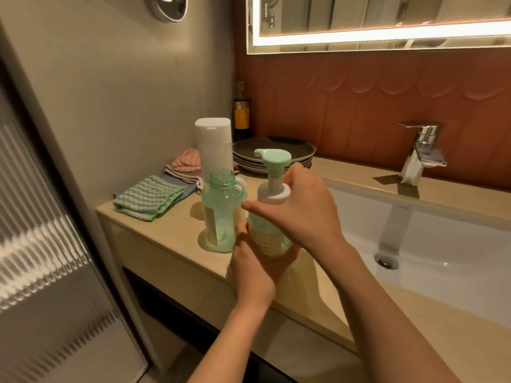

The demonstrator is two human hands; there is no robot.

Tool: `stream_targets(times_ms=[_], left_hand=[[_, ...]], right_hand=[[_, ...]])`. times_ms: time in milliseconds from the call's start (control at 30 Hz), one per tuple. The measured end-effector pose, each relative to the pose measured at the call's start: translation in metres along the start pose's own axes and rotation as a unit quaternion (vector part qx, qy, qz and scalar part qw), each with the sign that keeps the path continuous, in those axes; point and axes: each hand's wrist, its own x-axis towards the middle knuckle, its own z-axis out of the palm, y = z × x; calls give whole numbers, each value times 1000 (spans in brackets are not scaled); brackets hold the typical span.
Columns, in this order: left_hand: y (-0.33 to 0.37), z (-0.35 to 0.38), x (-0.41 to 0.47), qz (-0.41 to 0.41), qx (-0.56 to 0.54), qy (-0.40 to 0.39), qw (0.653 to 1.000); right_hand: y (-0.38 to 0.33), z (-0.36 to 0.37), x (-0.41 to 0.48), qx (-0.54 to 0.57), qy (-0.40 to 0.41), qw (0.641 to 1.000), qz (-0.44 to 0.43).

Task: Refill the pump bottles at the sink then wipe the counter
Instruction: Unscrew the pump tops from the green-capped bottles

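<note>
Bathroom vanity, beige counter with a white sink set into it and a chrome faucet behind the basin.

Head view only. Left hand wraps the lower body of the pump bottle, fingers closed around it from the near side. Right hand sits above the left, fingers curled at the white collar under the mint pump head, forefinger stretched out leftward. Whether that hand is loosening or tightening the collar, cannot tell.

Bottle stands upright on the counter, long axis vertical; spout points left and away from the hands. Just beyond the left hand's fingertips stands an open green bottle, uncapped, mouth up, near-empty by the look of it. Behind that, a tall white bottle.

Handling, judged: thin clear plastic, light, walls likely to flex if squeezed; slippery if soapy. Best held low on the body while the collar turns.

Folded green cloth lies further left of both hands; stacked plates sit behind the bottles.
</note>
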Motion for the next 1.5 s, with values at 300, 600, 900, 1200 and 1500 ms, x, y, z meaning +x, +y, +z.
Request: stream_targets(times_ms=[300, 600, 900, 1200, 1500], left_hand=[[5, -2, 2, -1, 54, -5, 999], [3, -1, 1, 23, 53, -1, 998], [-11, 1, 5, -9, 83, -26, 996], [1, -2, 0, 16, 53, -14, 998], [-1, -2, 0, 7, 48, -12, 999]], right_hand=[[17, -4, 12, 233, -110, 966, 0], [21, 2, 3, 301, -178, 937, -19], [0, 15, 3, 148, 60, 987, 6], [16, 2, 2, 317, -116, 941, -30], [3, 12, 3, 216, 21, 976, 6]])
